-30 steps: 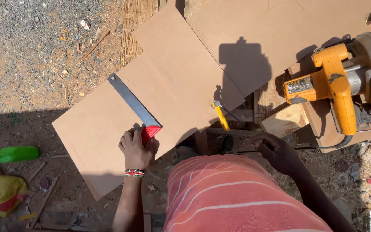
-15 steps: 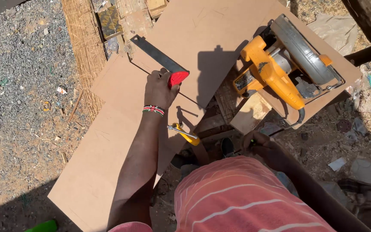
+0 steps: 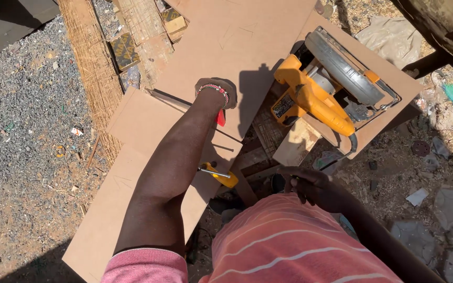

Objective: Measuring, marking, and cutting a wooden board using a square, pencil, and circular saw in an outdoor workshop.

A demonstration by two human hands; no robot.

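At the middle of the scene, the person's left hand (image 3: pixel 217 93) reaches far out over a brown board (image 3: pixel 148 157), fingers curled closed around the red handle of a try square (image 3: pixel 219 116); only a sliver of red shows below the wrist, which carries a beaded band, and the square's thin metal blade runs left from the hand along the board's far edge. The right hand (image 3: pixel 310 184) sits near the body, above a striped pink shirt, fingers bent inward and in shadow; whether it grips anything cannot be told. Between the two arms, a yellow-handled tool (image 3: pixel 220 174) lies just right of the left forearm at the board's near right edge. To the right and farther out, a yellow circular saw (image 3: pixel 321 89) rests tilted on a second brown board (image 3: pixel 378 84), its guard and base plate turned up, with a pale wood offcut (image 3: pixel 301 142) just below it. A larger brown sheet (image 3: pixel 242 47) spreads beyond the left hand. Grey gravel (image 3: pixel 27 105) covers the ground at left, and woven matting (image 3: pixel 93 68) runs along the boards' far left side.
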